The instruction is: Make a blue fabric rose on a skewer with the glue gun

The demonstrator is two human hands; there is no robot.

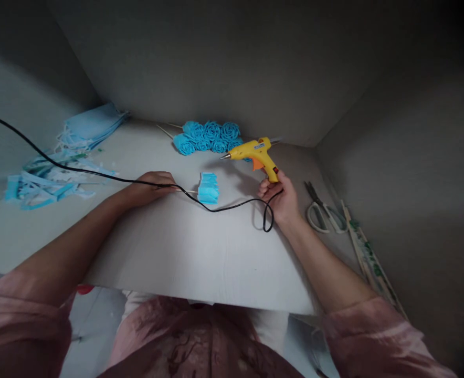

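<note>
My right hand (279,194) is closed round the lower end of the handle of a yellow glue gun (251,150). The gun is lifted above the table, its metal nozzle pointing left. My left hand (155,189) rests on the table, closed on a thin wooden stick (185,191). At the stick's right end is a folded, pleated piece of blue mask fabric (208,188). A black cord (232,207) runs from the gun, loops beside my right wrist and crosses in front of my left hand.
Several blue fabric roses (212,137) on sticks lie at the back. A stack of blue face masks (92,126) and cut scraps (51,178) are on the left. To the right are scissors (322,210) and a bundle of sticks (368,252). Grey walls (224,63) enclose the table (216,262).
</note>
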